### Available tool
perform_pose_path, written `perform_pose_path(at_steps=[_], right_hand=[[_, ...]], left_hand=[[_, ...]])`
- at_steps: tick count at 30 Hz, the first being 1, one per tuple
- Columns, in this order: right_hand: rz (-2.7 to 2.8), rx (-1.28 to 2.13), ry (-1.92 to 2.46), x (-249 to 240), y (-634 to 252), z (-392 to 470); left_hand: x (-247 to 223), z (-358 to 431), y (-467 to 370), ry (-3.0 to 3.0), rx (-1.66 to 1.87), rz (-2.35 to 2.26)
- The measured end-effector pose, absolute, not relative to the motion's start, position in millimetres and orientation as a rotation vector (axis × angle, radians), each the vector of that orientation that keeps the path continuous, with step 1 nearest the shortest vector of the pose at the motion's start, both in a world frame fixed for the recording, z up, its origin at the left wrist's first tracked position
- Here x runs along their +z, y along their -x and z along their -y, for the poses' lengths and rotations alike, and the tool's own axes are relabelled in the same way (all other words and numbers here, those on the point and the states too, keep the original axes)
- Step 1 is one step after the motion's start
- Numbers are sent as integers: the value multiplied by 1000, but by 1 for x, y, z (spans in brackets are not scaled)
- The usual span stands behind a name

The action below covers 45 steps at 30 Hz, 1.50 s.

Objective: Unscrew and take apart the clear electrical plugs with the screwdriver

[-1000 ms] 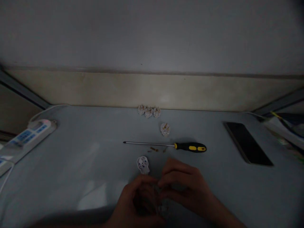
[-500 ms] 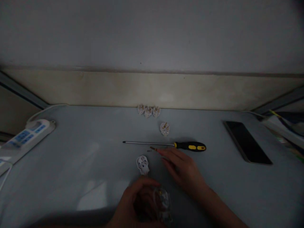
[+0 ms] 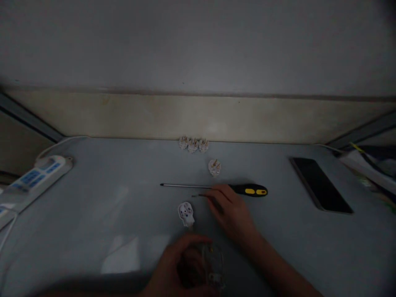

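Observation:
My left hand [image 3: 182, 268], low in the view, is wrapped round a clear plastic case [image 3: 214, 264] with a small yellowish part near its top. Above it, my right hand [image 3: 229, 208] is closed near the screwdriver's shaft, its fingertips pinching something thin and too small to name. Just left of those fingertips lies a tiny metal piece [image 3: 194, 196]. A long screwdriver [image 3: 249, 190] with a black and yellow handle lies crosswise, partly hidden by my right hand. Between my hands and to the left rests a white plug cover [image 3: 186, 213]. Beyond the screwdriver sits a plug base [image 3: 214, 167] with its prongs up.
Three plug bases [image 3: 193, 144] stand in a row by the wall. At the left edge is a white power strip [image 3: 37, 177] with blue markings. A dark phone [image 3: 321, 185] lies at the right, near papers and cables [image 3: 371, 169].
My right hand has shifted a little left and now covers part of the screwdriver. The clear case in my left hand has turned slightly.

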State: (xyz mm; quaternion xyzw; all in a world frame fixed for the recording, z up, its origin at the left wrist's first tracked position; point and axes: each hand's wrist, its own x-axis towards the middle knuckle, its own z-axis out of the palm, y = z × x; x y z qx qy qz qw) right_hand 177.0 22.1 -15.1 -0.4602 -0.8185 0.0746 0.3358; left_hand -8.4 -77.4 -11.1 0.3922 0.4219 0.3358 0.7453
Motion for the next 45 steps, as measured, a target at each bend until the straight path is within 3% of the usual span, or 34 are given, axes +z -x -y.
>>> perform_pose_path(at_steps=[10,25,39,45], right_hand=[[1994,815,677,39,-190,-8],[2174,843,616,26,-188,3],[2382,898,676,32,-186,8],[2245,947,675,41,-189,1]], left_hand=[[-6,68,5,-904,904,-986],[-13,69,11,-1044,928,-1092],[-6,66,7,-1093,744,-1193],[-5,66,7,-1017,800,-1106]])
